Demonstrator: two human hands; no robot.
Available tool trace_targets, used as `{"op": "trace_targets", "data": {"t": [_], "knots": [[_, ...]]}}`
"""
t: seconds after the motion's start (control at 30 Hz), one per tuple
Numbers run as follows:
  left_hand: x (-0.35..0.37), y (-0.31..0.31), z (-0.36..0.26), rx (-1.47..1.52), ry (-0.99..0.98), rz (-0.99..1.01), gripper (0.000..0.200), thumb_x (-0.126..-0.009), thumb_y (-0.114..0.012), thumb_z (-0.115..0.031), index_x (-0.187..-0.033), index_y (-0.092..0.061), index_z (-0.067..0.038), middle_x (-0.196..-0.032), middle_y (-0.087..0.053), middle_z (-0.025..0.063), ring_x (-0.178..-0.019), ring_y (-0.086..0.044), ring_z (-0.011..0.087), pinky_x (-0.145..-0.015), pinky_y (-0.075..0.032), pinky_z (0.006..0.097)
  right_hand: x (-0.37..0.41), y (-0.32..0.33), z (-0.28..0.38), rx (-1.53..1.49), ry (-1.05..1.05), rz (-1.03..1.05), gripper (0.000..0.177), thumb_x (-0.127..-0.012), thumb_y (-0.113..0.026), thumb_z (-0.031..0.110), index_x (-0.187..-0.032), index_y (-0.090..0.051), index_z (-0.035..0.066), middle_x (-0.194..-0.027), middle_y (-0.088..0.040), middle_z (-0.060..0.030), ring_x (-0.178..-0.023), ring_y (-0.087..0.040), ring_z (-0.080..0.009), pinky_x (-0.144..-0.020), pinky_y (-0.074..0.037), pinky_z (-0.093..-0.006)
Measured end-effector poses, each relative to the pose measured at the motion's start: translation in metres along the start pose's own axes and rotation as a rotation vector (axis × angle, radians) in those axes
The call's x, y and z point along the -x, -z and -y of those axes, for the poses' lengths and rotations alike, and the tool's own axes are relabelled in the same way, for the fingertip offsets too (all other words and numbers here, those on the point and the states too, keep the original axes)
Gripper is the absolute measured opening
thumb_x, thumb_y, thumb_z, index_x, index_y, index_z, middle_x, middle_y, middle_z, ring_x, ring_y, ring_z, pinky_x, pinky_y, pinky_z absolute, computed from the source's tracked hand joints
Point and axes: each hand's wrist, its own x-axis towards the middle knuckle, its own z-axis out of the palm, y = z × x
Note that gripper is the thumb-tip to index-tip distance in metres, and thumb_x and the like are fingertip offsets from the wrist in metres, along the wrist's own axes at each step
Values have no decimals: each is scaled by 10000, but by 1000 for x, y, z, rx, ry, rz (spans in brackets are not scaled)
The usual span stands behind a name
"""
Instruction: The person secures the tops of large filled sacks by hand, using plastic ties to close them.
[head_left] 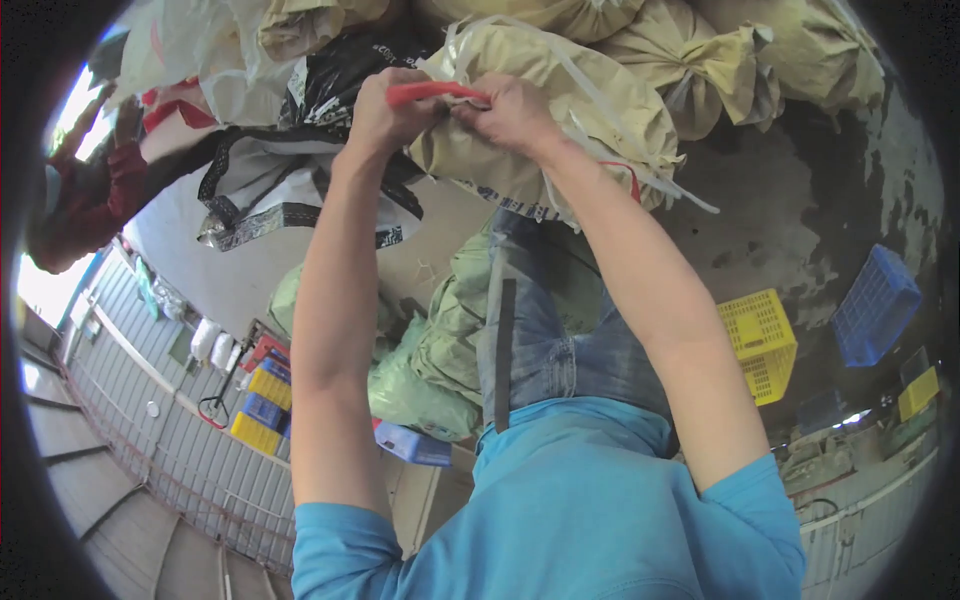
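Note:
Both my hands are raised at the top middle of the head view, over a large tan sack. A red strip stretches between them. My left hand is closed on the strip's left end. At its right end, my right hand pinches it with bent fingers. White plastic bands lie across the sack, and a thin red cord shows on its right side. Left of my hands is a black plastic bag.
More tan sacks line the top. A black-trimmed white bag lies left. Green sacks stand by my legs. Yellow and blue crates are at right. Another person's dark red sleeve shows at far left.

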Motion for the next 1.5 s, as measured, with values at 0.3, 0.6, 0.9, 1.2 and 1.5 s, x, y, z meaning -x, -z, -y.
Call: {"op": "trace_targets", "data": {"t": [0.3,0.6,0.9,1.2,1.5], "knots": [[-17,14,-19,-206,62,309,329,-744,-671,-266,-548,-460,-106,-567,-500,41,-557,-427,165,-518,-341,371,0,-12,-11,76,57,-32,350,-832,-687,508,-835,-681,158,-825,-684,-50,-803,-653,-288,-677,-467,-401],[-23,18,17,-145,-130,161,217,-761,-707,-334,-680,-622,-151,-588,-573,-9,-559,-487,158,-555,-392,338,8,0,-14,-183,10,-14,527,-768,-667,649,-673,-583,137,-625,-556,-11,-628,-546,-187,-603,-384,-336],[13,64,43,135,186,-12,219,-830,-712,-314,-957,-719,-135,-905,-673,-9,-835,-586,110,-771,-461,277,9,-7,-15,-249,75,-114,475,-876,-717,468,-625,-496,130,-652,-508,6,-597,-484,-160,-550,-341,-342],[9,15,4,95,-60,-117,253,-830,-726,-322,-1007,-719,-141,-947,-714,29,-825,-670,163,-754,-508,319,6,9,-6,-732,-200,-32,341,-986,-552,367,-878,-736,101,-693,-687,-12,-642,-600,-116,-667,-483,-263],[-6,5,47,993,387,134,104,-851,-760,-169,-912,-716,-97,-805,-670,-17,-706,-585,94,-637,-444,221,9,-5,11,-432,-208,-192,267,-859,-710,386,-716,-668,165,-666,-584,26,-648,-546,-115,-655,-432,-293]]}}
